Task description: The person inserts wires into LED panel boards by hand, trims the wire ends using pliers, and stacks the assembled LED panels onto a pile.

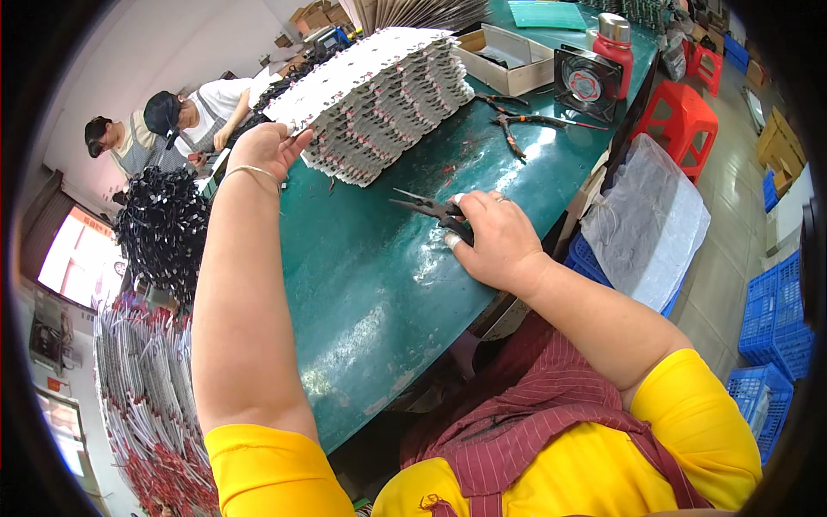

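A tall stack of thin white boards (366, 73) with small red and dark parts along their edges stands on the green table (345, 302). My left hand (269, 151) is at the near left corner of this stack, fingers and thumb closed around the edge of a white board; the fingertips are partly hidden. In my right hand (498, 237) is a pair of black needle-nose pliers (426, 207). Their jaws are slightly apart and point left over the tabletop, below the stack. White wraps cover the thumb and a fingertip of that hand.
Orange-handled pliers (510, 138), a black fan (587, 82), a red bottle (613, 52) and an open box (508, 60) lie beyond. Black cable bundles (164, 228) and grey-red wires (151, 405) are at left, near two people (185, 121). Red stools (680, 125) and blue crates (780, 314) stand right.
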`<state>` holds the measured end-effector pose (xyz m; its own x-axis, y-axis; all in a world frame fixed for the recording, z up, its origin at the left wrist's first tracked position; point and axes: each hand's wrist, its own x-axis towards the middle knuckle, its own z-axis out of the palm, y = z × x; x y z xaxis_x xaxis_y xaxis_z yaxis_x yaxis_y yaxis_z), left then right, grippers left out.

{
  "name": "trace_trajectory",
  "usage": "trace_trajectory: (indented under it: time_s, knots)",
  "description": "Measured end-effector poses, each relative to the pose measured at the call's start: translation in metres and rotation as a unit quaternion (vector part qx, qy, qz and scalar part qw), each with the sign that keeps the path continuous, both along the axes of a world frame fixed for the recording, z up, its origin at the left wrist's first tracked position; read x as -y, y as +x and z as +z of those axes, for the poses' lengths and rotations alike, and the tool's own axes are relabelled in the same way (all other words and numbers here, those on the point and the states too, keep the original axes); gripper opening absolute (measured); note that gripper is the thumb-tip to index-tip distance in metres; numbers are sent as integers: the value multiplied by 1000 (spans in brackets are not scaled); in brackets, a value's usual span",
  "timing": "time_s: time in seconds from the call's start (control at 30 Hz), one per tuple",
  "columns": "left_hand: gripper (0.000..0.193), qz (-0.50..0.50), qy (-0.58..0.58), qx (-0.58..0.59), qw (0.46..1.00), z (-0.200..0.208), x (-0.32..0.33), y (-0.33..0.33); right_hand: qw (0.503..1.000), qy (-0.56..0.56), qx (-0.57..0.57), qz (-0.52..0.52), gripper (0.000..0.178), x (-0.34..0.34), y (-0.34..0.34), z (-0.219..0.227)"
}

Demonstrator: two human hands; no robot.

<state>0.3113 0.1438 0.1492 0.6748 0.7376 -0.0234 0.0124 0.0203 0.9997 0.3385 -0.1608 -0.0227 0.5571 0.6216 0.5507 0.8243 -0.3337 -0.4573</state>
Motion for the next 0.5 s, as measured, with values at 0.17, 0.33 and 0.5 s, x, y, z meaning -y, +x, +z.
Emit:
trace_trajectory:
  time_s: [0.17,0.33,0.5]
  knots:
    - [25,-5,0,-53,999,9,-3,1,1000,10,5,-2,41,0,0,1]
    - [88,16,25,-103,994,14,0,5,1000,15,15,-3,39,-1,0,1]
    - [58,50,55,-127,989,11,6,4,1000,8,6,-11,40,1,-1,3]
